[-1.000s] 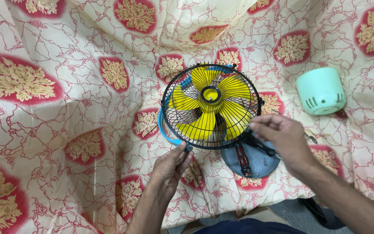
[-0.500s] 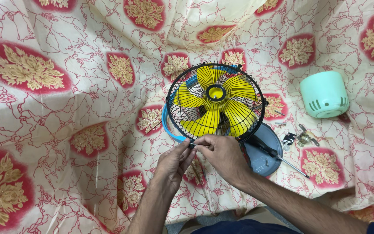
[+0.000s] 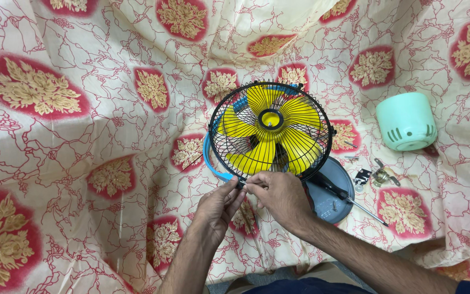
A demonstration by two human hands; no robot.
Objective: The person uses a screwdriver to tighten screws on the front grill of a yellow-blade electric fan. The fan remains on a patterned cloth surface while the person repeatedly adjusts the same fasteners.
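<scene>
Single head-worn view; looks steeply down, close over fan (image 3: 270,130) on patterned cloth (image 3: 82,136); no second view.

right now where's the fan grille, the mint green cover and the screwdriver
fan grille (image 3: 300,95), head view, on the black wire mesh near its upper right rim
mint green cover (image 3: 403,117), head view, on its smooth rounded side
screwdriver (image 3: 363,209), head view, on the bare metal shaft past the grey base
</scene>
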